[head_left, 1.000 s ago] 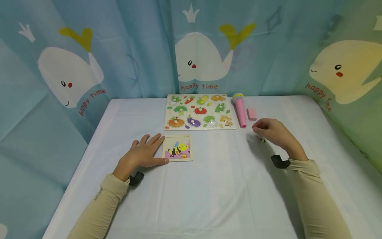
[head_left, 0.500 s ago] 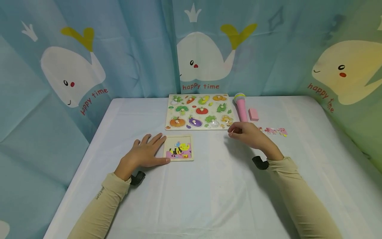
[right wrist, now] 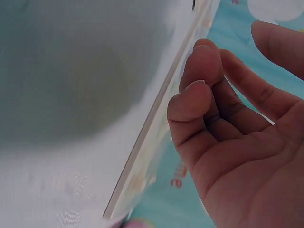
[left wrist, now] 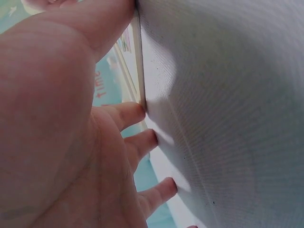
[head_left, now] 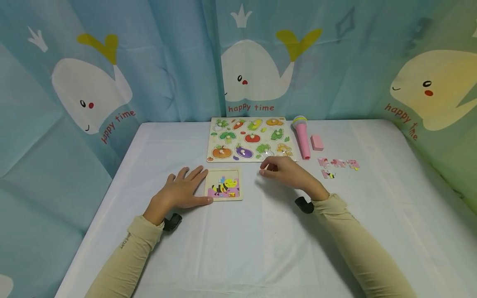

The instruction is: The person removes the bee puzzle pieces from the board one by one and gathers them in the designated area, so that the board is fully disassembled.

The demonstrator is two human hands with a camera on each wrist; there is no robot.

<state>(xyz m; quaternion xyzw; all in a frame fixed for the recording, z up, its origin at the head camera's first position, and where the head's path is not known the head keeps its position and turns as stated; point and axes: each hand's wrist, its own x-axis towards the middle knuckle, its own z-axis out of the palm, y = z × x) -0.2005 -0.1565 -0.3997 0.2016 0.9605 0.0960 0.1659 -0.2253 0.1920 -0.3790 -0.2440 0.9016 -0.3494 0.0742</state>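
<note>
My left hand (head_left: 179,191) rests with spread fingers at the left side of a small wooden jigsaw tray (head_left: 241,188). Its thumb and index fingertip touch the tray's left corners. Inside the tray is a bee picture (head_left: 225,187), with bare wood along the top. My right hand (head_left: 288,171) hovers over the table, right of the tray, its fingers loosely bent. In the right wrist view, nothing shows between the fingertips (right wrist: 190,102). Several loose jigsaw pieces (head_left: 338,163) lie at the right, three in a row and a bee-patterned piece (head_left: 328,174) below.
Behind the tray lies a vegetable puzzle board (head_left: 238,145), close to my right hand. A pink toy microphone (head_left: 303,140) and a pink block (head_left: 317,142) stand to its right. A whale-print curtain (head_left: 179,70) closes off the table's back and sides.
My right hand has moved left, away from the loose pieces and towards the tray, uncovering those pieces. My left hand has stayed at the tray.
</note>
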